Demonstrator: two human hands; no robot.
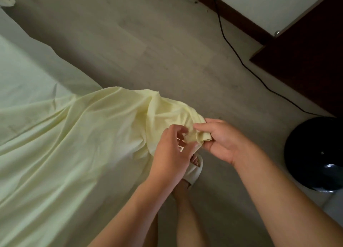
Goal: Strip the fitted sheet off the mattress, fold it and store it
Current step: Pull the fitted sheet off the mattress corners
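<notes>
A pale yellow fitted sheet (78, 135) lies spread over the mattress at the left, and one corner is lifted out over the floor toward me. My right hand (220, 139) pinches the bunched elastic corner of the sheet between thumb and fingers. Just left of it, my left hand (170, 154) has its fingers curled into the same corner's folds from below. The mattress itself is hidden under the cloth.
Grey wood-look floor (148, 42) runs beside the bed. A black cable (233, 48) trails across it toward a round black object (315, 154) at the right. A dark brown cabinet (306, 52) stands at upper right. My foot in a white slipper (193, 170) is below my hands.
</notes>
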